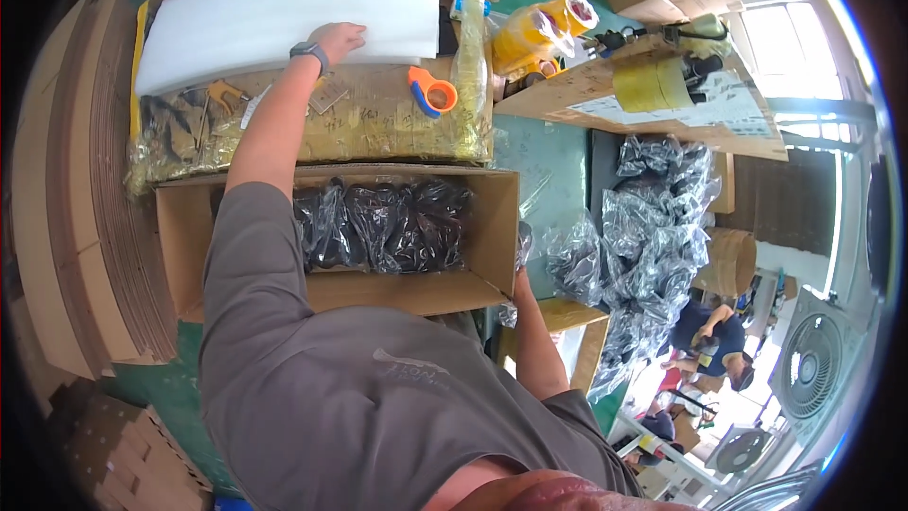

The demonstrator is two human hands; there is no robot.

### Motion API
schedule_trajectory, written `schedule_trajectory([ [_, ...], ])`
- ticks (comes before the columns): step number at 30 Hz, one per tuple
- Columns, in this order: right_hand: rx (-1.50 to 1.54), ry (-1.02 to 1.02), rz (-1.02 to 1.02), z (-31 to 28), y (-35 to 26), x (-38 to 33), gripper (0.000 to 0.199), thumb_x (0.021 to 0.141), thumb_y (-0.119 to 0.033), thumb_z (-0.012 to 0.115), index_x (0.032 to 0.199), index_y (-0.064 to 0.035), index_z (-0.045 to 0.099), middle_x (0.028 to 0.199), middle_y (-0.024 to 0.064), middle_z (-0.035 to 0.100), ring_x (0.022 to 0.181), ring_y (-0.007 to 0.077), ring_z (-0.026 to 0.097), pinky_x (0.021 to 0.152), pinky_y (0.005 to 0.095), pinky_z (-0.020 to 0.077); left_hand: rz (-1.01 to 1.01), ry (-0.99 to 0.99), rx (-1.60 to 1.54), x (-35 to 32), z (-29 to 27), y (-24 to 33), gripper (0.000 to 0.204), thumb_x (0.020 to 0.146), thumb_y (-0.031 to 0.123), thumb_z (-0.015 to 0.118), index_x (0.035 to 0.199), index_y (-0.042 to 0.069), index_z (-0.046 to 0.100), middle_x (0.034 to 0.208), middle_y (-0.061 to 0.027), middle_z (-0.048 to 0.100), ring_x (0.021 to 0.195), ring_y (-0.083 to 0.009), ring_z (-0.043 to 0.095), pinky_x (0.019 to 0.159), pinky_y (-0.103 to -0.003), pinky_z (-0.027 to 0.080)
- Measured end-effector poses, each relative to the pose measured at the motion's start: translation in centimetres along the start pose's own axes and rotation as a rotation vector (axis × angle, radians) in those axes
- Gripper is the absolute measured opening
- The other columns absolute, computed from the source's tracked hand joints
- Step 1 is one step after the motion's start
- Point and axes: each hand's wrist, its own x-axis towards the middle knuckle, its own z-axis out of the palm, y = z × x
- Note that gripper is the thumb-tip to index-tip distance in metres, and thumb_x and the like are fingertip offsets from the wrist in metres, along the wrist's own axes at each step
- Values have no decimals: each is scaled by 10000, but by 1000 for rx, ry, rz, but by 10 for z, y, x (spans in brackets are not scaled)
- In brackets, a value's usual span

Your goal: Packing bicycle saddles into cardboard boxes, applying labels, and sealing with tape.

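My left hand [339,41] reaches over the white foam sheet [236,24], its fingers bent and pressed on the surface. In front of me stands an open cardboard box [397,293]. Inside it, dark items in clear plastic bags [378,225] lie side by side. My right hand [520,276] is low beside the box's right wall, partly hidden. Its fingers close round a clear plastic bag [524,244], whose contents I cannot make out. Orange and blue tape dispenser [433,93] lies on the taped carton behind the box.
Many bagged dark items [653,218] are heaped on the right. Yellow tape rolls [544,33] stand at the back beside a slanted wooden board [643,95]. Flat cardboard sheets [85,180] lean along the left. Another person [714,336] works at the far right, near a fan [811,360].
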Motion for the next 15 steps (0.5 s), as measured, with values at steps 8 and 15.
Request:
schedule_trajectory([
  [8, 284, 89, 30, 13, 67, 16, 939, 804, -488, 834, 1445, 55, 414, 1322, 369, 631, 1220, 483, 650, 992, 510, 530, 64, 865, 44, -68, -14, 157, 345, 1068, 217, 509, 1310, 5, 634, 1210, -221, 677, 1116, -440, 621, 979, -524, 495],
  [15, 808, -135, 28, -46, -40, -17, 554, 887, -320, 808, 1262, 27, 595, 714, 54, 643, 633, 192, 665, 569, 354, 554, -145, -422, -170, -346, 150, 297, 233, 1008, 199, 568, 1026, 2, 689, 1422, -223, 624, 1222, -434, 611, 984, -507, 525],
])
